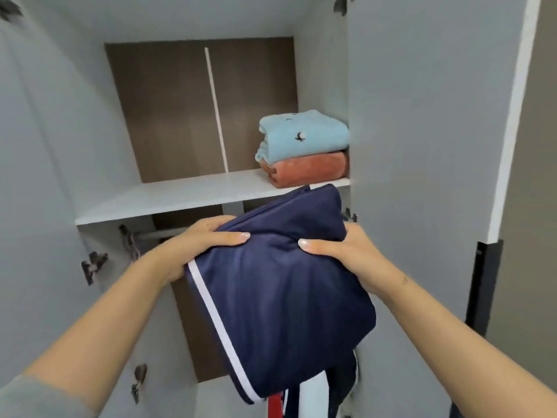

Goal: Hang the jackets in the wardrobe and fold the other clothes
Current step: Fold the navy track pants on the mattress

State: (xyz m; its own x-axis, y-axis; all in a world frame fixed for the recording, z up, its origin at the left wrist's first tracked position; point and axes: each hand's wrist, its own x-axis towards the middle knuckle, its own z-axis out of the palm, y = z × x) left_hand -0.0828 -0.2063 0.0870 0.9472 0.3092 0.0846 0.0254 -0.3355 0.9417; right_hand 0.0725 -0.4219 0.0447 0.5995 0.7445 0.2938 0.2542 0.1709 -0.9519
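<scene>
One head-worn view, close to the open wardrobe (pixel 391 86); it faces forward and slightly up toward the shelf (pixel 180 194).

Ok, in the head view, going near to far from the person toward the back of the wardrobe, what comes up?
Folded navy garment held by both hands, shelf front edge, orange folded towel with the light blue towel on top, brown back panel.
</scene>
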